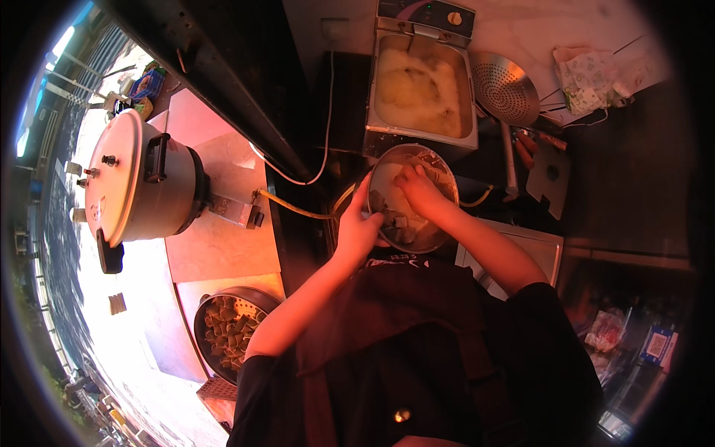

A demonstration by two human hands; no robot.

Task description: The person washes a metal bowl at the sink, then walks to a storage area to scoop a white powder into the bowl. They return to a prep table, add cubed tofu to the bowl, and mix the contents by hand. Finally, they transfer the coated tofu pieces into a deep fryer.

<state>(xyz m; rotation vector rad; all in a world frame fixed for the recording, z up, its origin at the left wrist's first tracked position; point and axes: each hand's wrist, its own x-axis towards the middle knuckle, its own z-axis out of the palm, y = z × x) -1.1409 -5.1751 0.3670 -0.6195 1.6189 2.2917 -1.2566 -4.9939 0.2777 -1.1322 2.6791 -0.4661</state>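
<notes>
A round metal bowl (433, 240) is held close in front of my body, just this side of the fryer. My left hand (357, 229) grips its left side, with the thumb over the rim. Inside the bowl are dark block-like pieces (402, 232) and a pale coating, either powder or batter. My right hand (418, 190) reaches into the bowl from the right, its fingers curled down together into the pale stuff. Whatever lies between those fingertips is hidden. Beyond the bowl, the metal deep fryer (472, 112) holds yellowish, foamy oil (417, 89).
A perforated skimmer (506, 88) lies right of the fryer, its handle toward me. Farther right are a flat metal blade (549, 179) and a crumpled plastic bag (588, 86). At left stand a large pressure cooker (167, 197) and a perforated pan (272, 296) of dark pieces. A yellow hose (294, 208) runs between.
</notes>
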